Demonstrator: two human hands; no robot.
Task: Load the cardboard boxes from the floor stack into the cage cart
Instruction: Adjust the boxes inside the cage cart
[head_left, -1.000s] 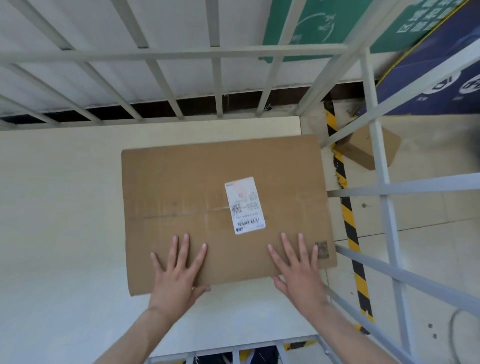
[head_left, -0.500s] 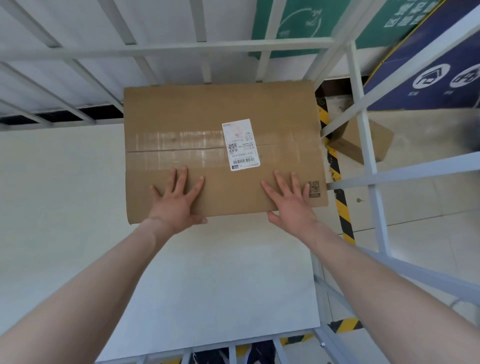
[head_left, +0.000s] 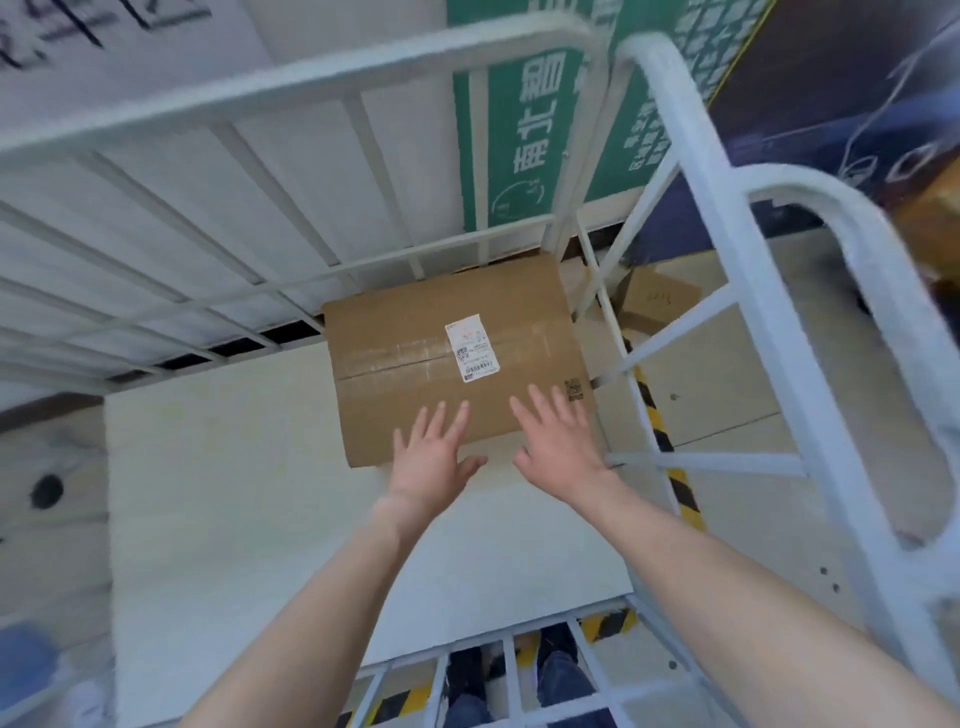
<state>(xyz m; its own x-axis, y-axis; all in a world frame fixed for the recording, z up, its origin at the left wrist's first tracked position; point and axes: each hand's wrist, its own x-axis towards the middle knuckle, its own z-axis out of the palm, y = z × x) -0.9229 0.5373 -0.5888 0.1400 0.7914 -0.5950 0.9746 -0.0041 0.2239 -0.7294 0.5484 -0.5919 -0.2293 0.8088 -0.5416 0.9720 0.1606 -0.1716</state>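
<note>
Box (head_left: 452, 358) lay flat at cart (head_left: 291, 93) far corner, frame centre, saving space; L hand (head_left: 434, 460), R hand (head_left: 558, 441) spread, gripping nothing.

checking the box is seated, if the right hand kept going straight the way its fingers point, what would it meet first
Most likely the cardboard box top: the right hand is open, fingers spread over its near edge, pointing toward the cart's far bars. Whether it already touches is unclear.

Head view, steeply down, apparently near cage cart (head_left: 322, 88).
</note>
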